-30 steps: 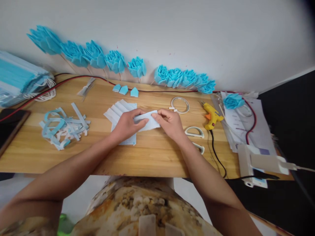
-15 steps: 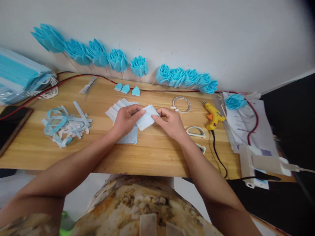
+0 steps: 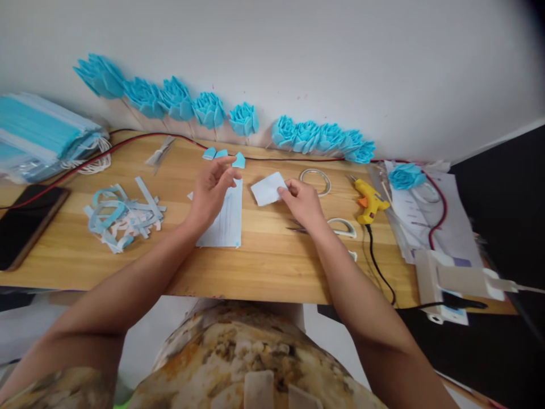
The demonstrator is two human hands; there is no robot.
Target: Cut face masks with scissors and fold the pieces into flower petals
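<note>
My right hand (image 3: 303, 203) pinches a small folded white-blue mask piece (image 3: 267, 189) by its right edge, just above the wooden table (image 3: 264, 261). My left hand (image 3: 212, 190) hovers over a flat pale blue mask sheet (image 3: 224, 218), its fingers loosely curled and empty, reaching toward three small blue folded petals (image 3: 223, 156) near the wall. White-handled scissors (image 3: 336, 228) lie right beside my right wrist.
Blue fabric roses (image 3: 204, 108) lean along the wall. A pile of cut strips (image 3: 123, 213) and a phone (image 3: 25, 224) lie left, with a mask stack (image 3: 40, 133) behind. A tape ring (image 3: 315, 180), a yellow glue gun (image 3: 369, 199), papers and a charger (image 3: 447, 281) are right.
My left hand let go of the folded piece and moved up toward the petals. My right hand carried the piece to the right. The view shifted slightly.
</note>
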